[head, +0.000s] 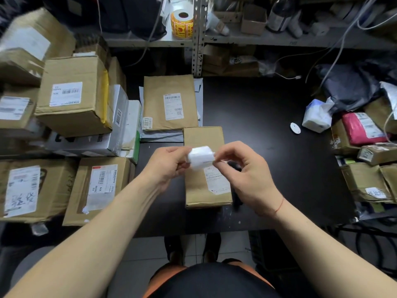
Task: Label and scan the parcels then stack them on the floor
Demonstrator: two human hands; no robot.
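Note:
A small white folded label strip [200, 157] is held between both hands above the black table [268, 130]. My left hand [166, 166] grips its left end and my right hand [240, 166] pinches its right end. Directly beneath lies a brown cardboard parcel [204, 190] with a white shipping label on its right side. Behind it rests a flat brown envelope parcel [169, 102] with a printed label, on top of grey mailers. A dark object [235, 166], maybe a scanner, lies partly hidden under my right hand.
Stacked cardboard parcels [73, 95] crowd the left side. More parcels and a pink mailer [363, 130] pile up at the right, beside a tissue pack [316, 116] and a small white disc [295, 127]. A yellow sticker roll [182, 24] stands on the metal shelf behind.

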